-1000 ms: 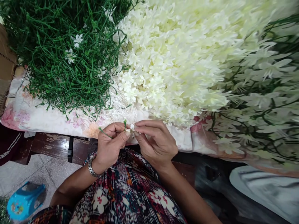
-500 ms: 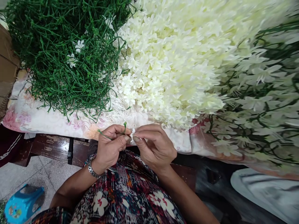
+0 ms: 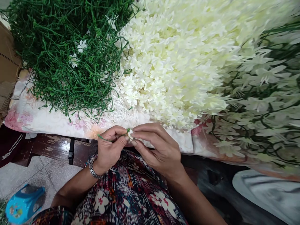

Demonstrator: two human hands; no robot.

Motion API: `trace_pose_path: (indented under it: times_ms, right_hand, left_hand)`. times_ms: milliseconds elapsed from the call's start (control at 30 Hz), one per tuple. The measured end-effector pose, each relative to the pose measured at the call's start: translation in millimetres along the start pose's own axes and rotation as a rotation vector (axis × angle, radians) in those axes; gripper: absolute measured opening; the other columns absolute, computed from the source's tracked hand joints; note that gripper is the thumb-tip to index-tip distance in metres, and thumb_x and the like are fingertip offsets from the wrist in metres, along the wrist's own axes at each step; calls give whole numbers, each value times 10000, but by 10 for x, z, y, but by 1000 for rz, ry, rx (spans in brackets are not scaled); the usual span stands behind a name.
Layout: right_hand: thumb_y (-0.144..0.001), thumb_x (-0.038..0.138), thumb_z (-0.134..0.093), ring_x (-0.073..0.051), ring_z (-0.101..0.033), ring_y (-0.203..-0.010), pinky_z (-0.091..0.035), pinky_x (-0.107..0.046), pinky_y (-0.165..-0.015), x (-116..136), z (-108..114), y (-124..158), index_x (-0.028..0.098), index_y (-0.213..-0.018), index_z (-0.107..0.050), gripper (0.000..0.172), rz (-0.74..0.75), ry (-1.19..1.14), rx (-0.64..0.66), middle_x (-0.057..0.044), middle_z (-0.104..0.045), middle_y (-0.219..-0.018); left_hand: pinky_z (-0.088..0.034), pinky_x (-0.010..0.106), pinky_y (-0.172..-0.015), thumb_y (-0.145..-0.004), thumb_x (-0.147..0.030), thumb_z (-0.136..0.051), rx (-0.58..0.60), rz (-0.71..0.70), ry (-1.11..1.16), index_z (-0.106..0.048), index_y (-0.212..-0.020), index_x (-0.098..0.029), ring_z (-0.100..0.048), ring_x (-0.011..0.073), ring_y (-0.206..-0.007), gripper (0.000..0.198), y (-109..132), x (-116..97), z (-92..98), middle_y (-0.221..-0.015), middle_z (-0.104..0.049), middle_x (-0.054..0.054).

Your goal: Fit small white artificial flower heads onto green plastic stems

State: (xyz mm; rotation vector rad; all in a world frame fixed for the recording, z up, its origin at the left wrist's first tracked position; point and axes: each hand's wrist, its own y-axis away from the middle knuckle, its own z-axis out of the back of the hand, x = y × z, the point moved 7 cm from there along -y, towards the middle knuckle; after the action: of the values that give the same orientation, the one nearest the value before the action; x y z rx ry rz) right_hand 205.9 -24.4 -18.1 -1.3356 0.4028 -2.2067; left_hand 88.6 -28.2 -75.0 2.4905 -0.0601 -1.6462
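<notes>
The thumb and forefinger of the left hand (image 3: 110, 151) were closed narrowly on a stem (image 3: 105, 138), a thin green piece of plastic that bent a little and stuck out to the left of the knuckles. At its right end sat a flower (image 3: 130, 134), very small, white, with a few short petals. The fingertips (image 3: 138, 135) of the right hand (image 3: 160, 151) were pinched on this flower, so the two hands met there, tip against tip. The other right fingers lay straight and close together. Stem and flower were in the air, just before the near edge of the cloth (image 3: 47, 120) and above the lap. A metal watch (image 3: 93, 170) was on the left wrist.

There was no bowl or tray; the cloth, pale with pink flowers printed on it, carried all the material. On its left part lay a heap of stems (image 3: 63, 59), green and tangled, with a few white flowers caught in it. In the middle lay a big heap of loose flowers (image 3: 178, 62), cream-white. On the right lay sprays (image 3: 264, 103), green stems with white flowers on them, somewhat blurred. The cloth covered a dark wooden table (image 3: 53, 147). A cardboard box (image 3: 7, 65) stood at the far left; what it held I could not see. On the floor tiles was a blue stool (image 3: 23, 201).
</notes>
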Motion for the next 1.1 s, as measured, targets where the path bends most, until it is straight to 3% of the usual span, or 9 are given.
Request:
trace_pose_path:
  times_ms: [100,233,400,567,767,900,1100]
  right_hand:
    - [-663,105,-601,-166,-537,-854,-470,-316,-698,8,33,-15,174,-1001,-509,357,9,31,15,-70,-564,-904]
    - [-688,83,-565,-133,-543,-756,-469,-278,-636,-45,-9,-7,168,-963,-529,290,-23,-15,67,-48,-581,-818]
    - [-667,36,-574,-109,-537,-697,-466,-243,-589,-14,24,12,161,-937,-533,301,53,-40,-5,-34,-581,-771]
    - [-660,24,-572,-127,-534,-714,-475,-270,-614,22,-15,30,137,-901,-548,267,132,54,53,-58,-575,-771]
    - [-683,38,-543,-134,-514,-688,-466,-280,-586,36,-64,51,152,-891,-515,239,187,163,35,-51,-565,-742]
    - [-685,32,-537,-131,-515,-707,-459,-266,-590,-33,-78,74,149,-858,-503,211,91,74,18,-51,-550,-747]
    - [-715,50,-502,-106,-510,-668,-428,-249,-575,-182,1,103,164,-824,-508,157,-130,-238,-27,-15,-523,-716]
  left_hand:
    - [-430,147,-538,-689,-114,-610,-12,-8,-46,-590,-699,-156,-485,53,-572,47,1,-13,21,-632,-539,-25]
    - [-413,142,-507,-683,-127,-619,13,1,-45,-593,-682,-149,-475,49,-542,33,-2,-18,16,-623,-545,-22]
    - [-393,143,-472,-659,-157,-645,3,51,3,-596,-688,-146,-455,37,-492,58,-2,25,41,-636,-561,-19]
    - [-384,143,-465,-655,-137,-642,30,63,25,-599,-676,-148,-448,36,-491,49,1,39,12,-625,-554,-18]
    - [-398,153,-502,-688,-127,-607,53,10,-78,-594,-678,-149,-453,55,-542,27,10,-5,-24,-608,-523,-16]
    - [-395,170,-519,-710,-150,-589,100,-15,-141,-608,-737,-155,-472,66,-576,33,18,-30,-49,-664,-536,-2]
    - [-401,196,-580,-745,-142,-547,104,-127,-295,-635,-799,-195,-501,84,-634,116,9,-155,-41,-694,-565,0]
